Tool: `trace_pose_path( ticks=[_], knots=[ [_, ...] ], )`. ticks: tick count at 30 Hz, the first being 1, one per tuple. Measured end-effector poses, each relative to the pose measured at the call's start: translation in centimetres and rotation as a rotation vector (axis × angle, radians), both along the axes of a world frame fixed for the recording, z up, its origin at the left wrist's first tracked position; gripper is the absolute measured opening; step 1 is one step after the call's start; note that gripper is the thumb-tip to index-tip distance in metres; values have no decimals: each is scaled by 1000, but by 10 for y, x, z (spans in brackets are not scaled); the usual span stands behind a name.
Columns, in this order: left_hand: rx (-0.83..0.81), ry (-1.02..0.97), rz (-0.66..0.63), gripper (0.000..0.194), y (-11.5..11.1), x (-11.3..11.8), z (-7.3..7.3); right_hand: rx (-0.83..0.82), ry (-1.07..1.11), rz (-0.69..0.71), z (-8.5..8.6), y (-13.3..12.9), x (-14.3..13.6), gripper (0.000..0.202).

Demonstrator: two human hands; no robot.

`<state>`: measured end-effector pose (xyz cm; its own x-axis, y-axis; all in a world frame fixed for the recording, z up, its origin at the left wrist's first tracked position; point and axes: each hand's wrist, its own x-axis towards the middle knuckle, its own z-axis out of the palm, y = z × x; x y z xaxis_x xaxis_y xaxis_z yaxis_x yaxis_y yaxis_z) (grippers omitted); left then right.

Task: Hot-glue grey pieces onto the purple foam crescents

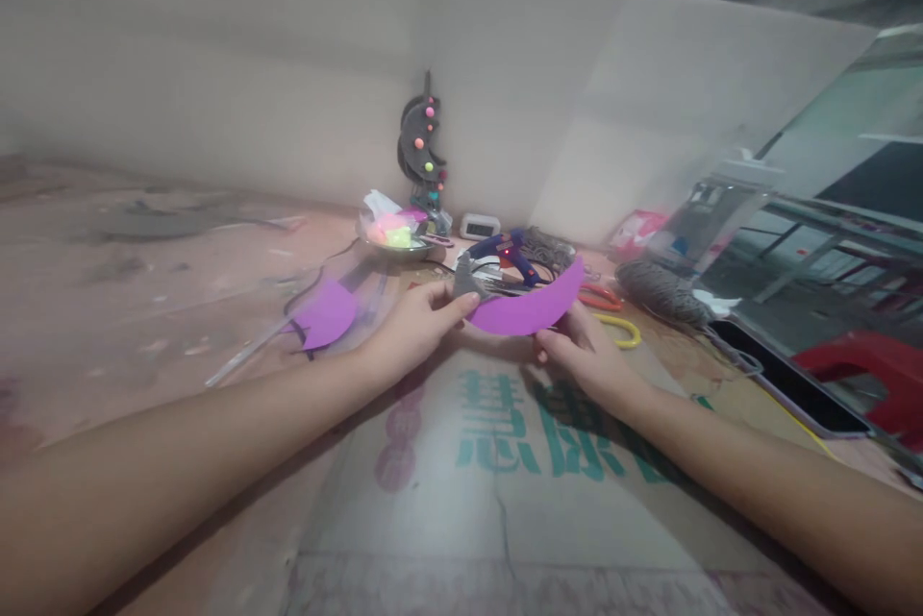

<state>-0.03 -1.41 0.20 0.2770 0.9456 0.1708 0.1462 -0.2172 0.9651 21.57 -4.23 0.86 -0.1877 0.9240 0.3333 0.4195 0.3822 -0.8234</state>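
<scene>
the purple paper crescent (523, 310) is held up over the printed cardboard sheet (433, 510), tips upward. at its left tip sits a grey covering (463, 278) that looks like wound yarn. the left hand (431, 316) pinches there, thumb in front. the right hand (577, 349) is at the lower edge of the other half, fingers bent inward; whether they grip the paper or a strand, i cannot tell. to do this winding well, i would keep the left pinch close to the last turn, lay each turn snugly beside it, and pull evenly so the thin paper does not buckle. the blue glue gun (505, 251) just behind shows a red light, so treat it as hot.
</scene>
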Motion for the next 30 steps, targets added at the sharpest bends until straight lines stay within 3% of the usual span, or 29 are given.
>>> trace_pose_path(
  ticks=[6, 11, 21, 30],
  knots=[
    [87, 7, -74, 36, -2, 2, -1, -169, -1, -33, 2, 0, 0, 45],
    [72, -89, -67, 48, 6, 2, -6, -145, 39, -97, 6, 1, 0, 46],
    [70, 64, -56, 27, -1, 2, 0, -85, -31, -177, 8, 0, 1, 45],
    [6, -42, -31, 31, 2, 0, 2, -98, -44, -69, 0, 6, 7, 37]
  ],
)
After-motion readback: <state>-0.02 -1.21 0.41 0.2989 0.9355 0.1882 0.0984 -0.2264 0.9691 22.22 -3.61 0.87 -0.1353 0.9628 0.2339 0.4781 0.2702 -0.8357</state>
